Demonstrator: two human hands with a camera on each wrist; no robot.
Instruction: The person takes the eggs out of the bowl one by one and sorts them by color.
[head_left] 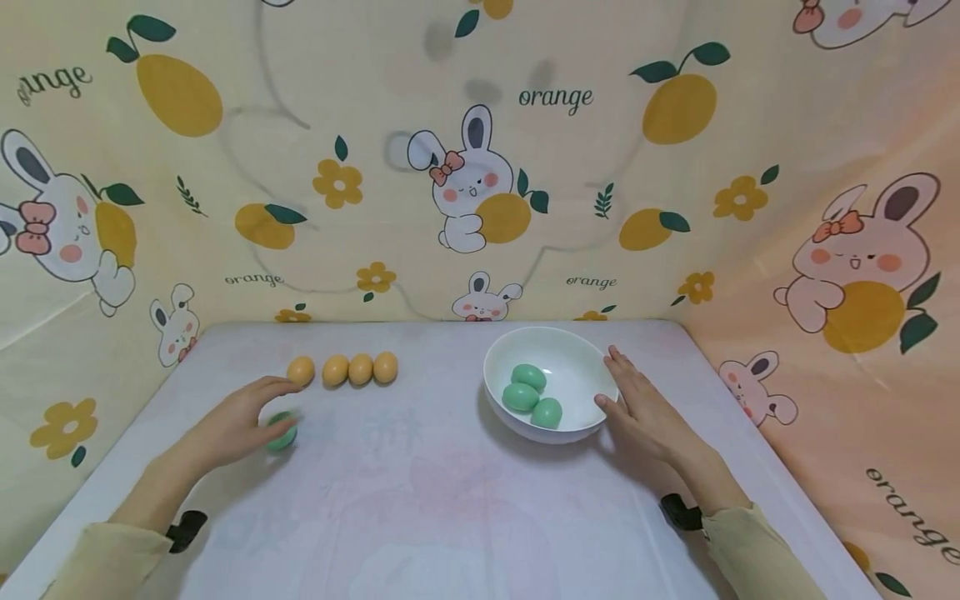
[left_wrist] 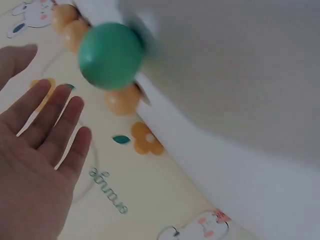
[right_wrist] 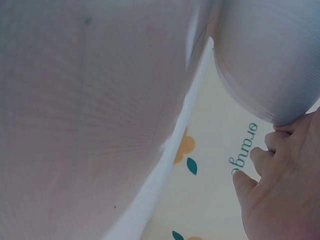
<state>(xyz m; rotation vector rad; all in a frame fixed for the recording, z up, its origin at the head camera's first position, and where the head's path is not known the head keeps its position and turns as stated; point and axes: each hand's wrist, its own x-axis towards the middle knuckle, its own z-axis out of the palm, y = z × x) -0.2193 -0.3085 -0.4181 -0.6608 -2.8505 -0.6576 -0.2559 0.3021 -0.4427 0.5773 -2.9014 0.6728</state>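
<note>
My left hand hovers at the left, fingers spread and nothing in its grasp. Beside its thumb is a green egg, partly covered by the thumb; in the left wrist view this green egg sits apart from the outstretched fingers. A row of several yellow eggs lies just beyond, the leftmost near my fingertips. At the right, my right hand rests against the right side of a white bowl, its fingers extended along the rim. Three green eggs lie in the bowl.
A white-covered table runs back to a patterned cloth backdrop with rabbits and oranges. Similar cloth rises along both sides. The bowl stands at the table's right, away from the yellow row.
</note>
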